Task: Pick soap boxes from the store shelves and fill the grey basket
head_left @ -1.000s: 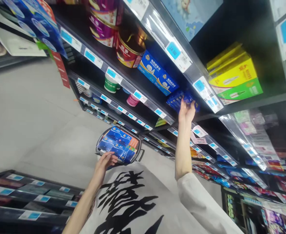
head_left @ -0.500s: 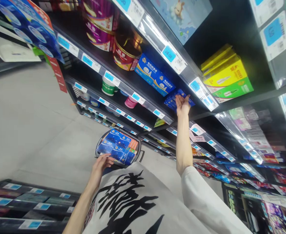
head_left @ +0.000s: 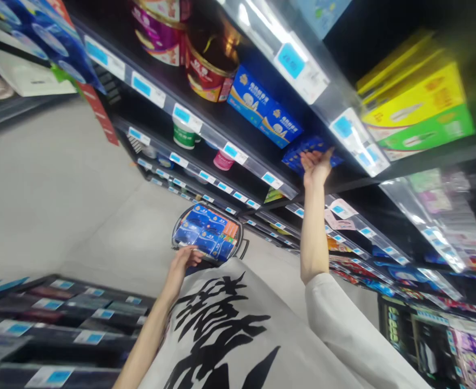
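My right hand (head_left: 316,165) is raised to a black shelf and its fingers are closed on a flat blue packet (head_left: 304,148), held just inside the shelf beside two blue boxes (head_left: 264,111). My left hand (head_left: 185,259) grips the near rim of a wire basket (head_left: 181,229) down by my waist. The basket is packed with more blue packets (head_left: 205,232) and an orange one. A white sleeve covers my right upper arm.
Black shelving (head_left: 205,135) with blue price tags runs along the right. It carries red and purple tins (head_left: 209,70), small pots (head_left: 184,136), and yellow and green boxes (head_left: 420,116). A low shelf (head_left: 59,324) stands at bottom left. Grey floor (head_left: 59,189) lies to the left.
My right hand with the blue packet has shifted slightly right along the shelf. The view has swung and blurred. My left hand has stayed on the basket rim.
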A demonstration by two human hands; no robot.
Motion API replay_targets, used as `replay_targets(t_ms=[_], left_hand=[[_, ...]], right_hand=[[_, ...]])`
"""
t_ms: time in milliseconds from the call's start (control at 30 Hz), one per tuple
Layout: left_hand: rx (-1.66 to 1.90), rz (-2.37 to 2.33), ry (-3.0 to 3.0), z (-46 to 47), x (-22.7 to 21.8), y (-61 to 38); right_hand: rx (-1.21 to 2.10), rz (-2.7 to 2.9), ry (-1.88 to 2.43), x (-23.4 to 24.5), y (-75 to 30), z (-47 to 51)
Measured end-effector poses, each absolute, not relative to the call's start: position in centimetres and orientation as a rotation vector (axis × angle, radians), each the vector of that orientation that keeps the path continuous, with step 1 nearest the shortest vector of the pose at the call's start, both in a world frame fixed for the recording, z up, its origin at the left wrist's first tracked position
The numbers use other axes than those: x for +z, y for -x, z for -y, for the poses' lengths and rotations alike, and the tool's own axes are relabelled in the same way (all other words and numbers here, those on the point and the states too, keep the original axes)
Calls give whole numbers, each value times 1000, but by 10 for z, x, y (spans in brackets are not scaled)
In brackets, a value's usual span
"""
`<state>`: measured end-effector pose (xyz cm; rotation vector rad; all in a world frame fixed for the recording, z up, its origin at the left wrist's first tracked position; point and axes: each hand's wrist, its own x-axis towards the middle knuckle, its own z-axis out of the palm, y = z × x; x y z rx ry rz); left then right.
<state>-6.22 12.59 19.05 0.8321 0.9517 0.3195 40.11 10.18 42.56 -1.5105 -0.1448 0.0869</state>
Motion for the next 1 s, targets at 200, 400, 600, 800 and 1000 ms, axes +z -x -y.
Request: replay_targets(t_ms=[200,400,600,800,1000], left_hand=[[-165,-932,-1606,-108,130,67],[-588,-957,-1698,-47,69,85],[-670,-965,-1620,-3,30,106],[-434,-1197,-1306,12,15,133],[-282,-1440,-986,16,6,135]], right_hand=[[822,509,1641,391,-314,-88],[1918,897,1820,227,-251,-69],[1461,900,2382,-1,-228,-53],[1282,883,2662,-138,-235,-58],[1162,943,2762,-211,-258,-60]])
